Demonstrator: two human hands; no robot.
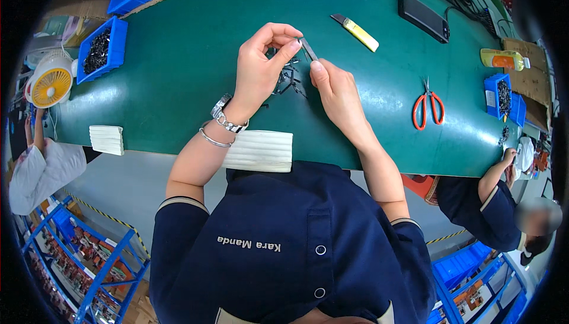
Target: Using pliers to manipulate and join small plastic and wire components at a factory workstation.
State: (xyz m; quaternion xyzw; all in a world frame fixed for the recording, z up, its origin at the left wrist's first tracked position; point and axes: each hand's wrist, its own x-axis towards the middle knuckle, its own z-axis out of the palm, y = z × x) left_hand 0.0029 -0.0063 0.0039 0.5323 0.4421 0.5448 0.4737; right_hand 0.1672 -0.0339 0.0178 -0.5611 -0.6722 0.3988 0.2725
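My left hand (259,63), with a watch and a bangle at the wrist, is closed, thumb and forefinger pinching a tiny dark part. In my right hand (341,94) is a slim flat metal tool (309,50), gripped between thumb and fingers. Its tip meets the part at the left fingertips; whether it is a blade or tweezers I cannot tell. Beneath and between both hands lies a loose heap of small black parts (287,80) on the green table (195,69). The left palm partly hides that heap.
A yellow utility knife (358,32) and red-handled snips (428,106) lie to the right. Blue bins (102,51) of black parts stand around. A black power bank (424,17), a bottle (504,59), a fan (52,87) and a white pad (261,151) are also there. People sit at both sides.
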